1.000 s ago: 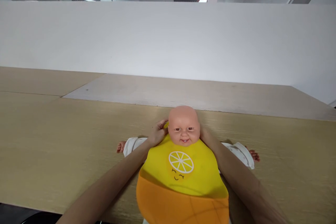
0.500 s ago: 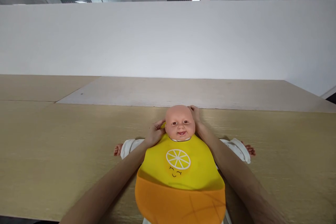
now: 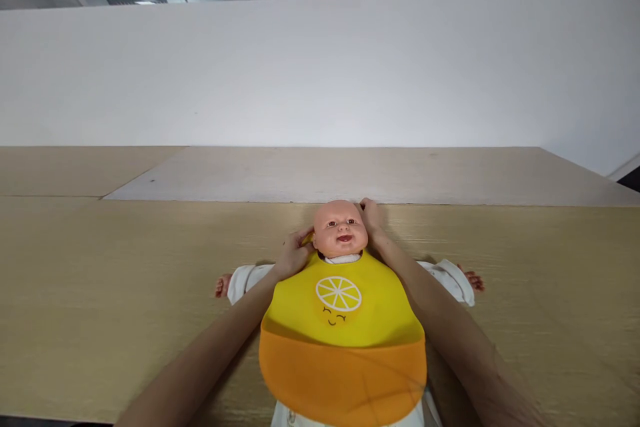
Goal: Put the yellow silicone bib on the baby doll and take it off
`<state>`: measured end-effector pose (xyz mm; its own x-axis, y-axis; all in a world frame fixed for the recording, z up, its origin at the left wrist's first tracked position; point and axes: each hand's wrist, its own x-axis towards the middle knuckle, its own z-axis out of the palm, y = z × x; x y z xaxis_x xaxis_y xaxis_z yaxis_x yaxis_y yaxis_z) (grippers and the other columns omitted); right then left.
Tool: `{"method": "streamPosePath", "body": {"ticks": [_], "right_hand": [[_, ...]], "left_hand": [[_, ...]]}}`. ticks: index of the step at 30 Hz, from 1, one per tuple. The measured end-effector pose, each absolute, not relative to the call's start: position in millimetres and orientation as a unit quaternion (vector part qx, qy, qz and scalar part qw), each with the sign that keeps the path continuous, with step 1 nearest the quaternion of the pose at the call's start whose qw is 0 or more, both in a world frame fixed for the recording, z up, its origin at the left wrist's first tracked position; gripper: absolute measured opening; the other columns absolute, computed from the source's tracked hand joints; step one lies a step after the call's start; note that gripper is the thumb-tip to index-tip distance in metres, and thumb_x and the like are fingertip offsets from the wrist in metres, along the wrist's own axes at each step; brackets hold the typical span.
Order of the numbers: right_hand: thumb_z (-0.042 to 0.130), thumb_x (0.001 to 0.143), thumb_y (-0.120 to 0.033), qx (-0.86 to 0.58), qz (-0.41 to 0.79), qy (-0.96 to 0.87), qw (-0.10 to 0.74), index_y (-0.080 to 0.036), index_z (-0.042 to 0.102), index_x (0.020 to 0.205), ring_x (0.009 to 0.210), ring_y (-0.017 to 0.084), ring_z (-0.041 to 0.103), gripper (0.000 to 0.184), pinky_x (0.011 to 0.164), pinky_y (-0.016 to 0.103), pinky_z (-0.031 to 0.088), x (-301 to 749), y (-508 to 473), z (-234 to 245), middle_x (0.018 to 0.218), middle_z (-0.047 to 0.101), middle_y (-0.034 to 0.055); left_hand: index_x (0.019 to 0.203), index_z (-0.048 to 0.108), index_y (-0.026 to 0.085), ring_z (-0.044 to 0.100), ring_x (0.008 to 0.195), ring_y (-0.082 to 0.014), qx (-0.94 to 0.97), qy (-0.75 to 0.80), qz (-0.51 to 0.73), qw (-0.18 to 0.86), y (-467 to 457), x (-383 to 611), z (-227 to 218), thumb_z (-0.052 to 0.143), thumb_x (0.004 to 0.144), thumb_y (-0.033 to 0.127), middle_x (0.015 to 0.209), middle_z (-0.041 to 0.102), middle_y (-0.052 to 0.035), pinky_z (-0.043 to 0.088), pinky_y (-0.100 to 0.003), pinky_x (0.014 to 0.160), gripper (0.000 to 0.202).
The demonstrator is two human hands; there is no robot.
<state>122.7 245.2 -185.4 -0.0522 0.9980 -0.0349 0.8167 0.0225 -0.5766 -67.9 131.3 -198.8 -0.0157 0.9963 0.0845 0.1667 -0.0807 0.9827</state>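
Note:
A baby doll [image 3: 340, 230] lies on its back, arms spread, in white clothes. Over its chest lies a yellow bib [image 3: 300, 310] with a lemon-slice print and an orange pocket [image 3: 340, 373]. My left hand [image 3: 295, 255] is beside the doll's head at its neck, fingers closed on the yellow neck strap of the bib. On the other side, my right hand [image 3: 371, 217] is curled close to the top of the head. Its fingertips are partly hidden behind the head, and what they pinch does not show. The strap behind the neck is hidden.
The doll lies on a wood-coloured table [image 3: 125, 293]. Beyond it a paler board [image 3: 320, 173] meets a white partition [image 3: 320, 73], with glass above. The doll's white sleeves [image 3: 447, 280] stick out past my forearms.
The doll's head has tipped back a little, and more of its white collar shows above the bib. The bib's lower edge sits slightly higher in view. Both hands keep their places.

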Motion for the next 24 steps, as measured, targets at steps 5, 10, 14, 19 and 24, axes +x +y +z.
{"method": "streamPosePath", "body": {"ticks": [5,10,14,19,24], "right_hand": [[0.038,0.09,-0.034,-0.67,0.229,-0.682,0.181,-0.016,0.063,0.099,0.078,0.015,0.058,0.032,0.059,0.02,0.032,121.3,239.7,-176.2,0.099,0.067,0.0085],[0.041,0.09,-0.034,-0.679,0.194,-0.694,0.141,-0.016,0.065,0.104,0.086,0.02,0.062,0.033,0.065,0.023,0.037,121.8,238.0,-170.5,0.103,0.067,0.0129],[0.042,0.09,-0.035,-0.677,0.19,-0.699,0.128,-0.015,0.065,0.106,0.089,0.021,0.063,0.034,0.071,0.024,0.041,122.1,238.7,-170.2,0.105,0.066,0.0153],[0.039,0.091,-0.032,-0.674,0.177,-0.708,0.113,-0.015,0.065,0.108,0.091,0.023,0.063,0.035,0.071,0.027,0.043,122.2,238.2,-169.9,0.105,0.066,0.0166],[0.041,0.09,-0.029,-0.676,0.128,-0.722,0.081,-0.013,0.063,0.108,0.094,0.024,0.064,0.032,0.075,0.029,0.044,122.5,237.3,-168.3,0.103,0.066,0.0165]], "left_hand": [[0.106,0.07,0.016,0.056,0.119,-0.0299,0.553,0.525,0.48,0.435,131.7,-68.3,-200.2,0.061,0.067,0.025,0.113,0.07,-0.0073,0.041,-0.042,0.107,0.041],[0.102,0.07,0.016,0.058,0.115,-0.0303,0.545,0.526,0.474,0.449,133.0,-68.4,-203.7,0.059,0.066,0.023,0.108,0.071,-0.0073,0.042,-0.043,0.104,0.038],[0.099,0.07,0.015,0.058,0.114,-0.0307,0.544,0.525,0.477,0.448,132.9,-67.2,-201.9,0.06,0.066,0.024,0.106,0.071,-0.008,0.042,-0.043,0.105,0.036],[0.1,0.07,0.014,0.059,0.113,-0.0313,0.546,0.537,0.473,0.436,132.6,-67.0,-202.5,0.06,0.068,0.025,0.107,0.071,-0.0088,0.043,-0.043,0.103,0.035],[0.102,0.069,0.013,0.059,0.113,-0.0322,0.554,0.546,0.468,0.42,132.1,-68.1,-202.6,0.059,0.069,0.029,0.11,0.07,-0.0103,0.043,-0.044,0.103,0.038]]}}
